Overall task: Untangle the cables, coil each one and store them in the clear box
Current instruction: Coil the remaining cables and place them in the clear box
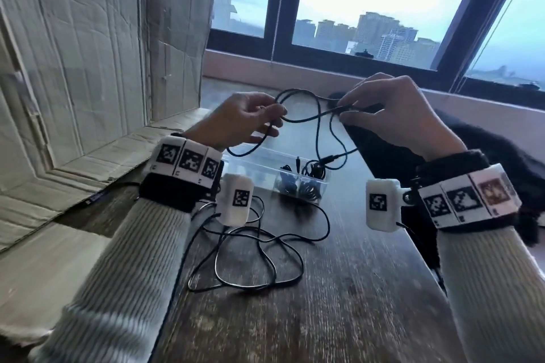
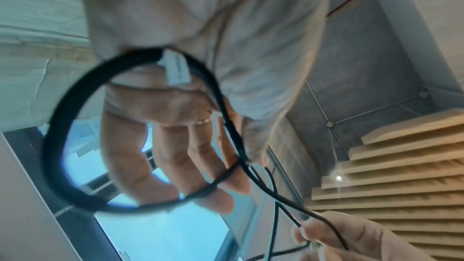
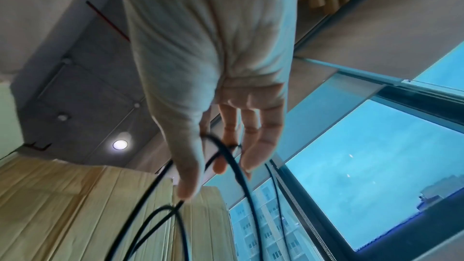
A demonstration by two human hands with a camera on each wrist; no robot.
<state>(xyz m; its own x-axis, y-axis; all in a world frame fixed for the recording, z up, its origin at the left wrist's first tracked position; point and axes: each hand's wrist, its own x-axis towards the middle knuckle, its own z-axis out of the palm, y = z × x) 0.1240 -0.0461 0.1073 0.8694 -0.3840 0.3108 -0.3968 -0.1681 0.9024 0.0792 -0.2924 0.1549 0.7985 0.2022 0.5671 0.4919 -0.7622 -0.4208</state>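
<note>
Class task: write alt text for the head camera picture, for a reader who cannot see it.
Two hands hold a thin black cable in the air above a wooden table: the left hand grips one loop, the right hand pinches another. Below them a clear box holds coiled cables, and a loose cable lies tangled on the table.

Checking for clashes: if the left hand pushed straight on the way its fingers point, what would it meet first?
Probably the right hand: the left hand points across at it, the black cable strung between them. Depth is unclear.
</note>
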